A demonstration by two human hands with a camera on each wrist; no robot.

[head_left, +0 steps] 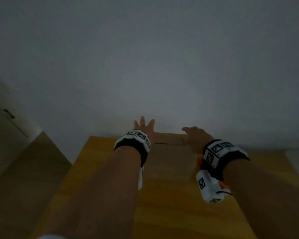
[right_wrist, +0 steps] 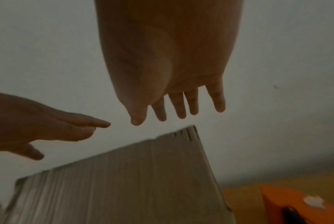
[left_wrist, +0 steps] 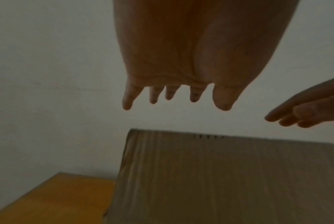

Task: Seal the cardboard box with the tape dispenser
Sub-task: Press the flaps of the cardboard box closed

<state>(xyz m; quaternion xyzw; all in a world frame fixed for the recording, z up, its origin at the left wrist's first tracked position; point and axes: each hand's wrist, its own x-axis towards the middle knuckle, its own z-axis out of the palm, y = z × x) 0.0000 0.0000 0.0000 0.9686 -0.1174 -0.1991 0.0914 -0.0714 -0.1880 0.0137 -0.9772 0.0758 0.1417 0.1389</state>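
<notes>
Above the brown cardboard box on the yellow wooden tabletop, left hand and right hand are hovering, each grip spread, holding nothing; orange tape dispenser is lying rightward.

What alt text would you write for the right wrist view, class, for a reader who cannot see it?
A person's open right hand reaches, fingers spread, above the far edge of a brown corrugated cardboard box. Their open left hand comes in from the left, above the box. An orange tape dispenser lies at lower right on the yellow wooden table.
</notes>
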